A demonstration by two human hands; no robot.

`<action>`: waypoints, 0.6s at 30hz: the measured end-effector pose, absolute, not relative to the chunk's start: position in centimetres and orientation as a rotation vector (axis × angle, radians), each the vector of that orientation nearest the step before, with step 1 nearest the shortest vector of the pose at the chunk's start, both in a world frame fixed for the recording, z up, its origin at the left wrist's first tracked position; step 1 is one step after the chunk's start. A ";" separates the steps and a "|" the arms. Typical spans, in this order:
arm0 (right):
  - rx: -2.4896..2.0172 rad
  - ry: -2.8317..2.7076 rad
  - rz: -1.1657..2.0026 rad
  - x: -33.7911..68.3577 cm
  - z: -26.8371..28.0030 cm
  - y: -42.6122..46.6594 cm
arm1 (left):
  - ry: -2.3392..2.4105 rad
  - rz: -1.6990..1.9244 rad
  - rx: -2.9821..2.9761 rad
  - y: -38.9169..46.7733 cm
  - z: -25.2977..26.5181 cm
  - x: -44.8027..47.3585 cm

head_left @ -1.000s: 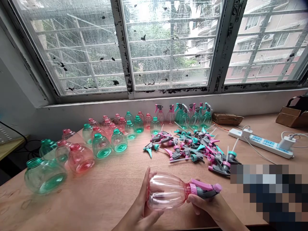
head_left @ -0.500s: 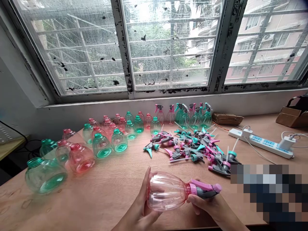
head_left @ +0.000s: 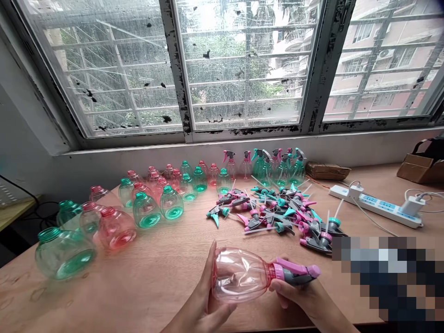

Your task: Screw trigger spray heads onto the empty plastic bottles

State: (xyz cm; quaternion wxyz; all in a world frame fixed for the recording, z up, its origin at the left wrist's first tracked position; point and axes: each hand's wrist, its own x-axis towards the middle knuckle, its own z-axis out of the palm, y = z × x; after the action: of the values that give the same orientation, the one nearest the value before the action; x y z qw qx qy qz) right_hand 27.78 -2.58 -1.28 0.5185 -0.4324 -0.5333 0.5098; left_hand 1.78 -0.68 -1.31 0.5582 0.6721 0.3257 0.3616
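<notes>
A clear pink spray bottle (head_left: 239, 275) lies on its side between my hands above the near part of the table, its pink and grey trigger head (head_left: 296, 272) pointing right. My left hand (head_left: 208, 296) wraps round the bottle's base, thumb side towards me. At the neck, my right hand (head_left: 294, 293) grips the pink collar and the underside of the trigger head. The trigger head sits on the bottle's neck; how tightly cannot be seen. Beyond the bottle lies a heap of loose pink, green and grey trigger heads (head_left: 274, 208) with thin tubes.
Several open green and pink bottles (head_left: 147, 210) stand on the left side of the wooden table (head_left: 104, 296). Fitted spray bottles (head_left: 282, 171) stand at the back wall. To the right are a power strip (head_left: 378, 206), a brown package (head_left: 328, 171) and a cardboard box (head_left: 421, 164).
The bottle has turned slightly about its long axis, and the fingers of my left hand have shifted a little on its base. My right hand stays at the neck.
</notes>
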 end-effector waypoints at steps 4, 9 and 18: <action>-1.035 -1.290 1.216 27.8 -1.4 -2.6 | 0.769 0.859 1.616 -0.7 -1.4 1.7; -1.038 -1.298 1.221 27.9 -1.4 -2.6 | 0.783 0.819 1.575 -0.5 -1.7 1.5; -1.051 -1.255 1.240 28.0 -1.5 -2.7 | 0.748 0.861 1.612 -0.5 -1.6 1.7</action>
State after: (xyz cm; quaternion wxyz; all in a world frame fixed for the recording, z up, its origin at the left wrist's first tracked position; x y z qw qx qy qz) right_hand 28.02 -2.70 -1.53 0.5175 -0.4378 -0.5230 0.5167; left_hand 1.70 -0.49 -1.58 0.5508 0.6813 0.3163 0.3639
